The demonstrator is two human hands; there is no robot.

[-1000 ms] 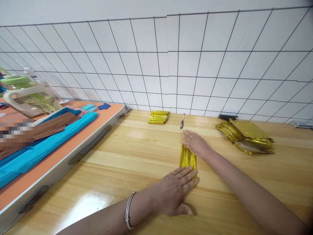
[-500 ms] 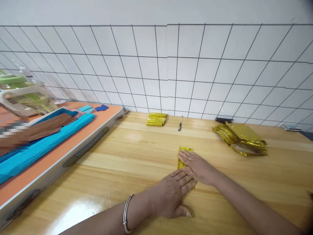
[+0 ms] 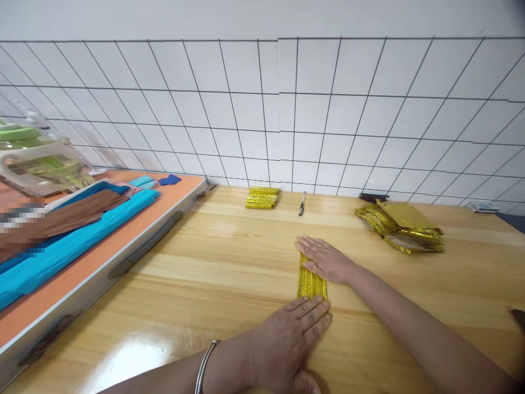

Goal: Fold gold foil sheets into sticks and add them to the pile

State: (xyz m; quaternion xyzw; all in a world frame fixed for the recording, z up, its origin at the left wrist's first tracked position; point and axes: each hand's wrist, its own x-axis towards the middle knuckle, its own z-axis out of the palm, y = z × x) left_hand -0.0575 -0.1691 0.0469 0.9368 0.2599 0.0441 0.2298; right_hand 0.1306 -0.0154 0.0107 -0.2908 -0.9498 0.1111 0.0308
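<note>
A pleated strip of shiny gold foil paper (image 3: 312,283) lies flat on the wooden table, its folds running away from me. My left hand (image 3: 293,334), with a silver bangle at the wrist, rests palm down with stretched fingers over the near end of the foil. Over the far end lies my right hand (image 3: 326,260), also flat with fingers extended. Between the two hands the middle of the foil shows; both its ends are covered. Neither hand grips it.
Small folded gold pieces (image 3: 262,198) sit near the wall, beside a utility knife (image 3: 302,204). A stack of gold foil sheets (image 3: 404,225) lies at right, with a black object (image 3: 373,197) behind it. At left, an orange-topped table (image 3: 180,189) carries blue cloth (image 3: 82,249) and brown cloth (image 3: 84,219).
My hands have moved apart along the foil: the right one away from me, the left one nearer. More of the foil's middle now shows.
</note>
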